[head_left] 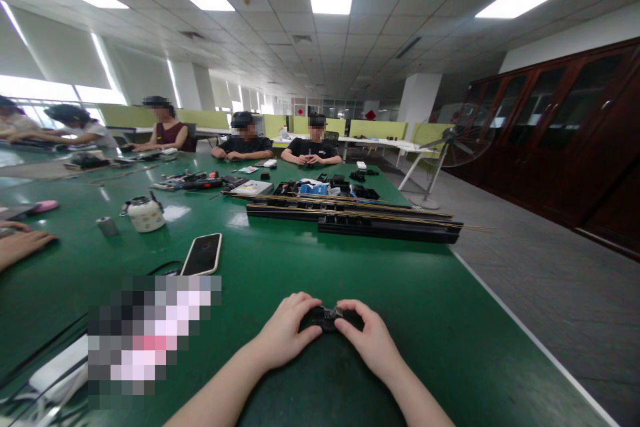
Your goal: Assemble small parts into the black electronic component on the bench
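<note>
Between my two hands is a small black part (pixel 327 321) with a greyish, shiny piece near its middle; its exact kind is too small to tell. My left hand (pixel 287 328) grips its left end between thumb and fingers. At the right end, the thumb and fingers of my right hand (pixel 367 333) close on it, near the shiny piece. My fingers cover both ends of the part. It is held just over the green tabletop (pixel 310 387), close to the front; whether it touches the surface I cannot tell.
Long black rails (pixel 390 230) with thin brass-coloured rods lie across the table ahead. A phone (pixel 203 255), a white pot (pixel 145 215) and a grey cylinder (pixel 107 226) are on the left, beyond a white power strip (pixel 60 367) with cables. Another person's hand (pixel 25 243) rests at far left.
</note>
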`<state>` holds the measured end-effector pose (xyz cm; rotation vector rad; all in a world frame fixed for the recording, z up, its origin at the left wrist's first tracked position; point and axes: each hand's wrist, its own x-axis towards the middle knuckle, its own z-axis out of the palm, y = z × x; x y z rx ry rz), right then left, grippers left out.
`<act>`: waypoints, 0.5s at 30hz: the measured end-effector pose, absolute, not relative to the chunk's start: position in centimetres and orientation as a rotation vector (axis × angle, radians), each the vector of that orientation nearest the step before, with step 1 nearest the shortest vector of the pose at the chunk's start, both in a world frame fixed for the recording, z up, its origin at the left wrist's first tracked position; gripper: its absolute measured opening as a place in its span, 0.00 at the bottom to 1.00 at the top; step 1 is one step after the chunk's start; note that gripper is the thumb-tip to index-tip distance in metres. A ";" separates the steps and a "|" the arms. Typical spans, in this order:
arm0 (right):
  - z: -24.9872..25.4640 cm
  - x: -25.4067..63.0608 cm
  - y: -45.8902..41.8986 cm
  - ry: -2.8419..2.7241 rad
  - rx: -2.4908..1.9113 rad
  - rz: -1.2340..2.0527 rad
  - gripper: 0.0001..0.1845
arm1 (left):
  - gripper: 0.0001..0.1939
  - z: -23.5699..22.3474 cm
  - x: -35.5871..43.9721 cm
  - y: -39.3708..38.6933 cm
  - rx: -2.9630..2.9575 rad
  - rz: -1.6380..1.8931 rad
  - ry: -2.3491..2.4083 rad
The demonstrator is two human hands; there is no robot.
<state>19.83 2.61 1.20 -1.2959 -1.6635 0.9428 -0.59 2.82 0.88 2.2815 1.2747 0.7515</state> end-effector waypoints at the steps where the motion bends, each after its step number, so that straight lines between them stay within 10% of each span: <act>1: 1.2 19.9 2.6 -1.652 -1.301 0.952 0.11 | 0.19 0.8 -0.6 2.8 2.281 0.757 1.278; 15: 0.3 20.0 3.6 -1.371 -1.164 1.064 0.14 | 0.19 0.5 -0.5 3.0 2.276 0.755 1.314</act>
